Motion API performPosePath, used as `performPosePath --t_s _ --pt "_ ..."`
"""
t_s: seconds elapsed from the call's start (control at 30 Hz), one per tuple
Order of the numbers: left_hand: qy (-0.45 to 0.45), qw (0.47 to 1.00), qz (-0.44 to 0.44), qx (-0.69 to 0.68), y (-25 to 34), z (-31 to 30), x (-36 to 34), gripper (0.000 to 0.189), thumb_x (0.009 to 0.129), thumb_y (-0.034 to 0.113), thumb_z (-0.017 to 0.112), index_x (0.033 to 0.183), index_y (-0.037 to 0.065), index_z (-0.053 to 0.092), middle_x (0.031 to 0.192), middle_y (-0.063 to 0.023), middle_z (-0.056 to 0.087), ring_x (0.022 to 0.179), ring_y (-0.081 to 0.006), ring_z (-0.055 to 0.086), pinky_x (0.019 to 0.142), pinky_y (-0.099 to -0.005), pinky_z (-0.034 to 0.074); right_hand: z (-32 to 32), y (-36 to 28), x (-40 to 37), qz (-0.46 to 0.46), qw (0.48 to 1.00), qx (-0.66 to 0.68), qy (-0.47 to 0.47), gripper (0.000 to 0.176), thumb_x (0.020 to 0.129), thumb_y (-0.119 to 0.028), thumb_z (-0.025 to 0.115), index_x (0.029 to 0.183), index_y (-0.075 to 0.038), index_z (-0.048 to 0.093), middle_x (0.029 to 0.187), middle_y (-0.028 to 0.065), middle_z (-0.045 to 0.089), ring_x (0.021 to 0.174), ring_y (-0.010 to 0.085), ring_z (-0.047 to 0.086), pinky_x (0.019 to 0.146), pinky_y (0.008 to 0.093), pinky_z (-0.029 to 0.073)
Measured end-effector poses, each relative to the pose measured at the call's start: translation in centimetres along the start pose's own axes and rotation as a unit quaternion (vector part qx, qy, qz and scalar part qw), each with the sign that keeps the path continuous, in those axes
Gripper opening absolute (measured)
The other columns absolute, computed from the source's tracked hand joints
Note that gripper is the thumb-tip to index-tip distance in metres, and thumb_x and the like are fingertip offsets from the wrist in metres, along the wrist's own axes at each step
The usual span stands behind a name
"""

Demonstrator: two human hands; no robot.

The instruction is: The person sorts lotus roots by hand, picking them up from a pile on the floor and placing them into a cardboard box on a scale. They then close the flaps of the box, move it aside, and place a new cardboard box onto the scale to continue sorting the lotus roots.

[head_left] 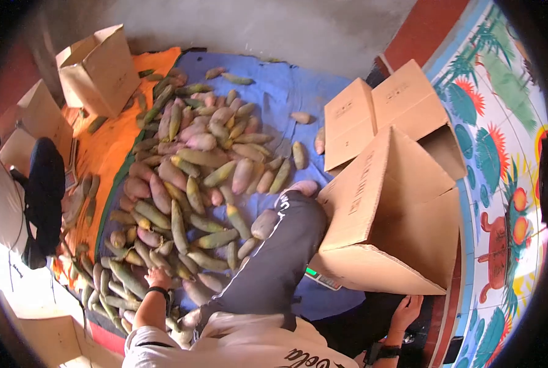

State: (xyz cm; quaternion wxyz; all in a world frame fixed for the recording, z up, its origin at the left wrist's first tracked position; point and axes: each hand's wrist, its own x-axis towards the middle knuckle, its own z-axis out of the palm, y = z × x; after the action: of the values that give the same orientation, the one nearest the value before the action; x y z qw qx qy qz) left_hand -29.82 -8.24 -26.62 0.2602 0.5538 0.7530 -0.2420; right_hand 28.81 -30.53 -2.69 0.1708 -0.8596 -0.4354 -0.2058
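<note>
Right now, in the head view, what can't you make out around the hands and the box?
Head view:
- Large brown cardboard box: opening faces away, contents hidden.
- Grey weighing scale with green display: mostly under the box; reading too small.
- Left hand: fingers buried among green-and-pink oblong fruits; grip unclear.
- Right hand: in shadow below the box, forearm cut by the bottom edge; hold unclear.

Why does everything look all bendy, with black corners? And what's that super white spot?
Head view: a fisheye lens curves the cardboard box and rings the picture in black. Head view: hard sunlight washes the lower-left patch out to white, while the pile of produce stays sharp and evenly lit.
</note>
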Motion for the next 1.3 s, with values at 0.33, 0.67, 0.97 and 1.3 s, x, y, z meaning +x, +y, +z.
performPosePath --t_s 0.33,0.67,0.97,1.3 --pt "0.063 0.994 -0.026 -0.091 0.6 3.7 4.5 0.041 0.076 0.021 0.054 0.115 0.012 0.046 0.121 -0.0152 0.047 0.111 -0.0305 0.046 0.088 -0.0400 0.041 0.2 1.1 -0.3 0.006 0.999 -0.023 -0.032 0.028 0.082 -0.004 0.043 0.106 0.006 0.053 0.113 0.0284 0.048 0.106 0.0435 0.045 0.088 0.0452 0.038" --pt "0.147 0.975 0.040 -0.164 8.5 -2.3 4.9 0.050 0.072 0.015 0.058 0.120 0.014 0.043 0.116 -0.0149 0.044 0.112 -0.0312 0.041 0.090 -0.0404 0.038 0.2 1.0 -0.2 0.039 0.998 -0.040 -0.034 0.030 0.082 -0.004 0.044 0.109 0.006 0.052 0.117 0.0284 0.047 0.110 0.0425 0.044 0.091 0.0432 0.038" --pt "0.229 0.964 -0.072 -0.114 4.6 -1.9 7.2 0.046 0.072 0.016 0.058 0.115 0.011 0.044 0.116 -0.0118 0.044 0.112 -0.0305 0.041 0.091 -0.0443 0.036 0.0 0.7 -0.2 0.008 0.998 -0.047 -0.028 0.030 0.082 -0.004 0.044 0.109 0.006 0.052 0.117 0.0281 0.047 0.109 0.0430 0.044 0.090 0.0439 0.038" --pt "0.113 0.987 -0.083 -0.081 0.3 -0.6 5.5 0.054 0.072 0.015 0.060 0.121 0.010 0.039 0.110 -0.0170 0.048 0.100 -0.0313 0.054 0.083 -0.0369 0.046 0.6 1.5 -0.2 0.027 0.999 -0.041 -0.017 0.030 0.082 -0.005 0.046 0.110 0.005 0.052 0.117 0.0275 0.047 0.108 0.0434 0.045 0.089 0.0442 0.039"
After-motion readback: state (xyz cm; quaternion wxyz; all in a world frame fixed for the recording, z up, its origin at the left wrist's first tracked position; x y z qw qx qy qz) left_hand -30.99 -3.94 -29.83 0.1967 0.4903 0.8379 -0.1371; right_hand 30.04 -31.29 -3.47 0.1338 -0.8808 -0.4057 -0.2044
